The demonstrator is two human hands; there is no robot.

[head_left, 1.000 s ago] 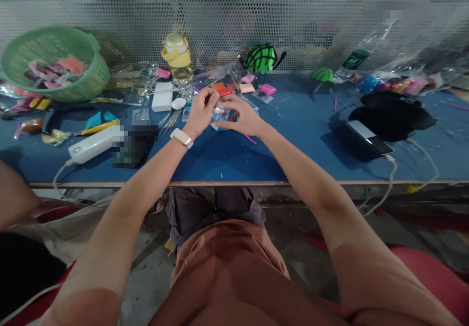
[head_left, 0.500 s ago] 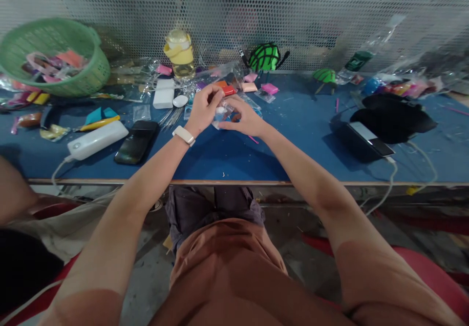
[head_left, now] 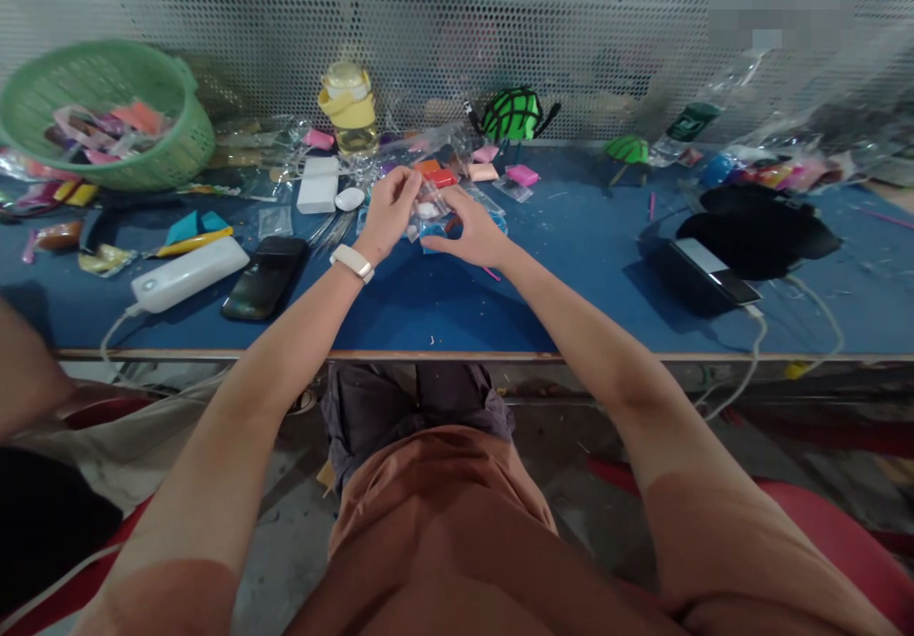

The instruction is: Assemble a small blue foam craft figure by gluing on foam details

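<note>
Over the middle of the blue table, a small clear plastic bag (head_left: 428,206) with something white in it is stretched between my two hands. My left hand (head_left: 389,209), a pale band on its wrist, pinches the bag's left side. Thumb and fingers of my right hand (head_left: 475,228) close on its other side, the thumb held lower. Just behind the fingers lie a red packet (head_left: 441,178) and an orange packet (head_left: 427,167). A white spoon-like oval (head_left: 349,200) rests left of my left hand. Blue packaging partly shows beneath my right hand.
A green basket (head_left: 200,131) of packets stands at left. Nearer lie a white power bank (head_left: 189,274) and a black phone (head_left: 266,277). A yellow-topped bottle (head_left: 347,108) and a green turtle-like figure (head_left: 512,117) stand behind; a black device (head_left: 706,274) with a cable sits at right.
My hands have drawn slightly apart, the left moving a little left and down. More of the clear bag shows between them.
</note>
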